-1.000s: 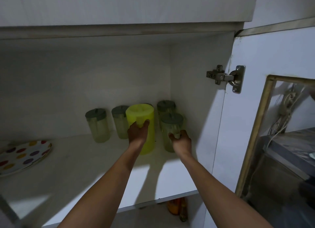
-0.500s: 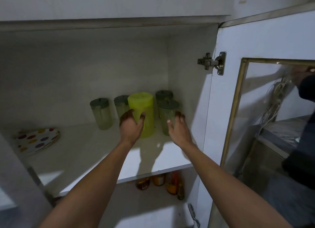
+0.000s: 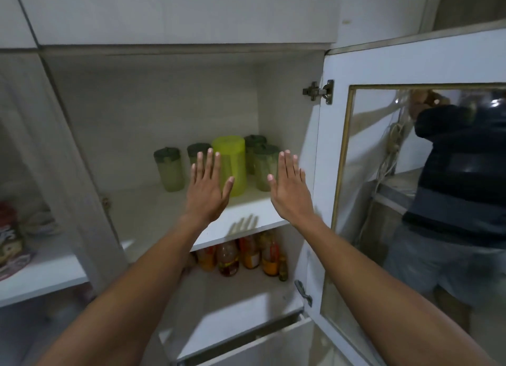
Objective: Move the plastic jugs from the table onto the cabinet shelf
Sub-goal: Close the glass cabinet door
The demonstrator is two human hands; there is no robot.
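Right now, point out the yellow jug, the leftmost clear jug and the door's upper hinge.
yellow jug (image 3: 232,168): head view, middle of its side wall.
leftmost clear jug (image 3: 169,171): head view, on its clear body.
upper hinge (image 3: 319,91): head view, on the metal arm.

White cabinet shelf (image 3: 164,215), pale and mostly bare toward the front edge. At the back right corner stands a cluster of jugs, all upright: a bright yellow-green jug (image 3: 232,165) in the middle, four frosted jugs with dark green lids around it, one (image 3: 169,169) off to the left on its own, one (image 3: 195,153) just beside the yellow one, two (image 3: 264,165) packed close at the right wall. On the lower shelf (image 3: 219,291), a huddle of bottles (image 3: 241,256).
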